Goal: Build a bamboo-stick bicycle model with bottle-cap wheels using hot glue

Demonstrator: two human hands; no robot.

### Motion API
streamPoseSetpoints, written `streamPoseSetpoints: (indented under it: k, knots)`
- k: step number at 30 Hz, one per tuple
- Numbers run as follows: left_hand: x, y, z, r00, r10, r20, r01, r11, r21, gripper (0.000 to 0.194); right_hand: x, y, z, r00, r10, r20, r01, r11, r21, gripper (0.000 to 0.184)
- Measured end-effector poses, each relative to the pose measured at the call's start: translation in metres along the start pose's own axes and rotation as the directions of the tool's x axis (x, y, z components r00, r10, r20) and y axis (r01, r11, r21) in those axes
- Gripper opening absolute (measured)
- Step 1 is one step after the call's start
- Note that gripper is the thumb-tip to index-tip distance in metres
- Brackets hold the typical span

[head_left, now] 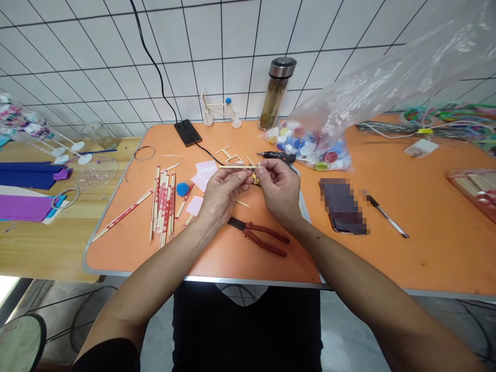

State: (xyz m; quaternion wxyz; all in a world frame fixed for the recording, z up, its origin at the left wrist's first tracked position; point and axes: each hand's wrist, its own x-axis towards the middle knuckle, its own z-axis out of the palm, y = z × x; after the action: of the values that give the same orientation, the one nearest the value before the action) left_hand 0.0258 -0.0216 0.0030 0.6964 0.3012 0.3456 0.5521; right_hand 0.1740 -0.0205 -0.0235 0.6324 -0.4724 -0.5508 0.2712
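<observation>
Above the orange table (248, 258), my left hand (225, 194) and my right hand (279, 188) pinch a thin wooden stick (238, 167) between their fingertips. A small yellow piece (254, 178) shows behind the fingers of my right hand, partly hidden. Just beyond that hand lies a black hand tool (277, 157). A small stick frame (230, 156) rests past my left hand, near pink paper squares (203, 174). Red-handled pliers (263, 236) lie below my wrists. Several paper-wrapped chopsticks (163, 206) and a blue bottle cap (182, 189) sit to the left.
A plastic bag of bottle caps (310, 147) lies at the back, beside a steel-capped flask (277, 93) and a stick model bicycle (219, 111). A phone (343, 206) and a pen (387, 216) lie right. Coloured wires (437, 124) lie back right.
</observation>
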Motion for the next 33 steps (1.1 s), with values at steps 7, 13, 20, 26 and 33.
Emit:
streamPoseSetpoints:
  k: [7,13,20,26,33]
  knots:
    - [0.0000,0.0010,0.0007,0.996,-0.032,-0.088,0.028,0.999,-0.045,0.031,-0.0034,0.0002,0.0025,0.999,-0.040,0.011,0.041,0.999,-0.035,0.023]
    - [0.0006,-0.0011,0.0006,0.995,-0.018,-0.098,0.011,0.997,-0.077,0.029,-0.0035,0.0009,0.0017,0.999,-0.030,0.027,0.032,0.997,-0.064,0.026]
    - [0.0030,-0.0024,-0.0019,0.995,-0.019,-0.097,0.014,0.999,-0.051,0.032,-0.0040,0.0004,0.0012,0.999,-0.031,0.032,0.033,0.998,-0.062,0.029]
    - [0.0039,-0.0031,-0.0032,0.994,-0.020,-0.106,0.015,0.999,-0.040,0.030,-0.0043,0.0023,0.0016,0.999,-0.013,0.035,0.015,0.998,-0.061,0.038]
    - [0.0042,-0.0045,-0.0046,0.996,-0.020,-0.092,0.014,0.998,-0.065,0.028,-0.0049,0.0059,0.0030,0.999,-0.004,0.039,0.004,1.000,0.003,0.037]
